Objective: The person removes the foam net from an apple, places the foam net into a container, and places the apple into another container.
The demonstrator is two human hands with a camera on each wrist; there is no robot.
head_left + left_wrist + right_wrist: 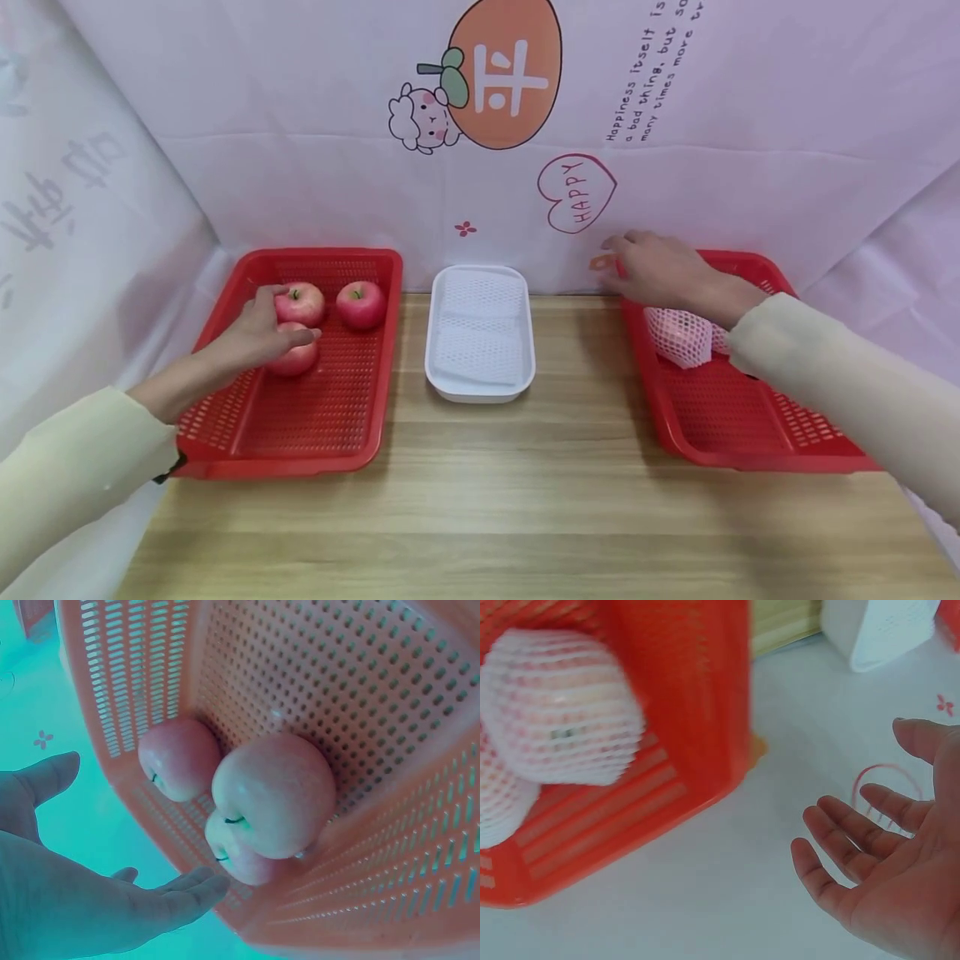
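My left hand (258, 332) hovers over the left red basket (322, 425), its fingers straight beside the apples. Two bare apples lie near: a back apple (307, 302) and a front apple (294, 360). A third apple (361, 307) sits by the basket's right wall. In the left wrist view, a gap shows between hand and fruit. Above the back left corner of the right red basket (720, 461) is my right hand (660, 267), fingers loosely spread and holding nothing. Below it are apples in white foam nets (681, 337), partly hidden by the right arm.
Between the baskets, a white plastic tray (480, 397) stands on the wooden table (480, 500). A white printed cloth (337, 192) hangs behind them. Perforated basket walls rise around the fruit on both sides.
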